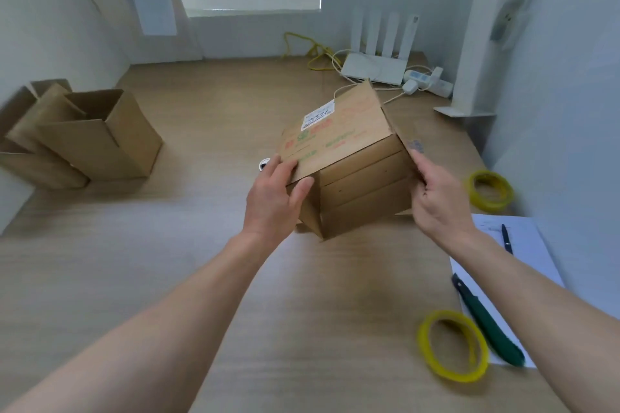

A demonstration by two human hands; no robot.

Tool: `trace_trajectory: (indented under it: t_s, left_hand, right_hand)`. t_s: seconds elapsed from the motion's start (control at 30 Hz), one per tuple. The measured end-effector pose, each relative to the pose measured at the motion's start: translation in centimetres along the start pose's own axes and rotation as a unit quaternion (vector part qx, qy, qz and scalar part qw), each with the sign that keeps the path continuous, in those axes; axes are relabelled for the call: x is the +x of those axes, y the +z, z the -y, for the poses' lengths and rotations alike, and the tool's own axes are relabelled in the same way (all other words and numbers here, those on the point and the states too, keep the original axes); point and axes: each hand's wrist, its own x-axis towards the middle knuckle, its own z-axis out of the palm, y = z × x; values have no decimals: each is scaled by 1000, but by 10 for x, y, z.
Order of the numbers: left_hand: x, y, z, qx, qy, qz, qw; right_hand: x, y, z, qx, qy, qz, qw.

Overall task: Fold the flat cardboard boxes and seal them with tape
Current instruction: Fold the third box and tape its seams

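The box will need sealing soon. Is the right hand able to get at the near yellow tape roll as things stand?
Probably yes, once freed: the right hand now holds the box flap, but the near tape roll lies open on the table below it, nothing between.

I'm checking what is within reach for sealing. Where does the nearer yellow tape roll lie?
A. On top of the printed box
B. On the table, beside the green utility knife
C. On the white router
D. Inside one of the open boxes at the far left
B: the nearer yellow tape roll lies flat on the table, just left of the green utility knife.
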Motion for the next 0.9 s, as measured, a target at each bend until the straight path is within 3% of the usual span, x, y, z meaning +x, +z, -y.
trace_trajectory:
  t_s: [0.1,0.27,0.43,0.67,0.8,0.9]
  left_hand:
    - [-25,-33,-7,-15,15,-29,999]
    - [-82,-94,-12,15,-22,-31,999]
    - [-138,-131,-3,2,-125,4,992]
    - [-186,-134,21,34,-239,2,970]
    - [-194,-125,12,-3,-263,-20,965]
    - [-199,-113,1,-51,-250,19,967]
  right_hand:
    - [-29,-9,33,-13,-43,-28,999]
    - [-93,-18,86,-36,15,-16,999]
    - [-160,-31,121,-99,91,114,984]
    - [-221,-35,124,-127,104,213,963]
    - [-226,-38,115,-131,93,204,966]
    - [-215,-48,104,-143,81,178,970]
